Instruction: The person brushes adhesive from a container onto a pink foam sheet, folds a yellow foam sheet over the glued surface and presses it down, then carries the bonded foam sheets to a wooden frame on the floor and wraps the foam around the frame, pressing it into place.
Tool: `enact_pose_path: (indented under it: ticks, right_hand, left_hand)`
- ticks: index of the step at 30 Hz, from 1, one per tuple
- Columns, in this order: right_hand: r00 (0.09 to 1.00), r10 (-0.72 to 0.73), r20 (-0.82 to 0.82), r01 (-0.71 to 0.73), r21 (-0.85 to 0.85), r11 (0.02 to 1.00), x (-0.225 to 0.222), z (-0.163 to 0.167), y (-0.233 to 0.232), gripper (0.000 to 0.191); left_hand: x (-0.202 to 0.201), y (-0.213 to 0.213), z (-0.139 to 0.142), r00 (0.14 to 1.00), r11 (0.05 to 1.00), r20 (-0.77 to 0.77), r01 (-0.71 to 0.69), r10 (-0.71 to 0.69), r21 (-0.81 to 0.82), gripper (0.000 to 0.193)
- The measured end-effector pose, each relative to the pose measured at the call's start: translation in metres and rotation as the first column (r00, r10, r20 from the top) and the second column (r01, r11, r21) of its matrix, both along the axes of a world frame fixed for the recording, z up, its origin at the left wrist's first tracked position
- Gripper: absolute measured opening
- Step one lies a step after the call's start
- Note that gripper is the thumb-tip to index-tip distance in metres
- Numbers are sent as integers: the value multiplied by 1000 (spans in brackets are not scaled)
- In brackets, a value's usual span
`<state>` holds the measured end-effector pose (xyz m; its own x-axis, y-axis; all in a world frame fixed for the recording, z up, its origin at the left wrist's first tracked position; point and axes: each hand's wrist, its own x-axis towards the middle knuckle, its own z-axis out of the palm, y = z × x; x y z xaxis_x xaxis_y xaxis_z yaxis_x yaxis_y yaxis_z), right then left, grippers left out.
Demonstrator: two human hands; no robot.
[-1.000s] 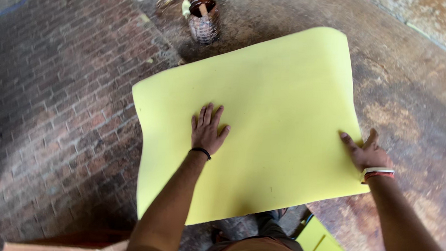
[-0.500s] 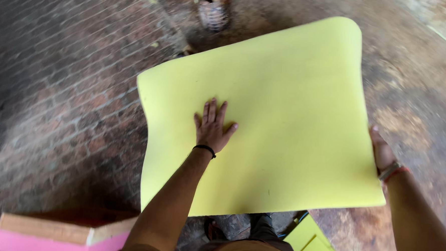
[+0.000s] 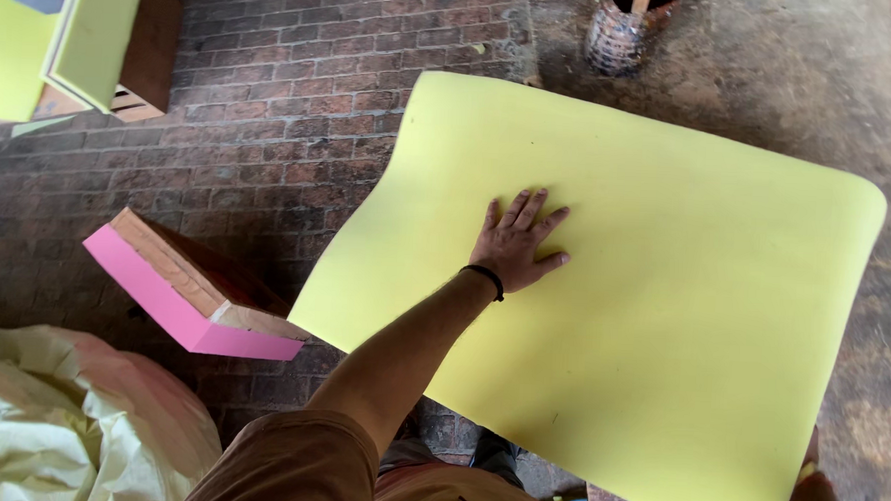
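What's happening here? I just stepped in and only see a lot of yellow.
A person is handling a large yellow foam sheet, held up above a brick floor. The left hand lies flat, fingers spread, on top of the sheet. The right hand is at the sheet's near right corner, mostly hidden behind it. To the left sit a pink-edged wooden panel, a pale bundle of fabric and more yellow foam. A woven basket stands beyond the sheet.
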<state>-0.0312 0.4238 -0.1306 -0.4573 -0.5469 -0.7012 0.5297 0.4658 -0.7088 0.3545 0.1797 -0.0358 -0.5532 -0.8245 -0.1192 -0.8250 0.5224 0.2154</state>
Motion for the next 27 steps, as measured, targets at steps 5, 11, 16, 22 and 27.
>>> enact_pose_path:
  ticks: [5,11,16,22,27]
  right_hand:
    - [999,-28,37,28,-3,1000,4,-6,5,83]
    - [997,-39,73,40,-8,999,3,-10,3,75]
    - [993,-59,103,62,-31,998,6,-16,3,69]
    - [985,-92,146,103,-75,992,8,-21,7,61]
    - [968,-105,230,149,-186,971,13,-22,-2,55]
  left_hand:
    - [25,0,-4,999,1000,-36,-18,17,-13,77]
    - [24,4,-20,983,987,-84,-160,162,34,69]
    - [18,27,-26,946,959,-159,-275,283,70,67]
    - [10,43,-12,971,943,-66,-205,229,263,93]
    - [-32,124,-4,980,971,-121,177,-158,160,107]
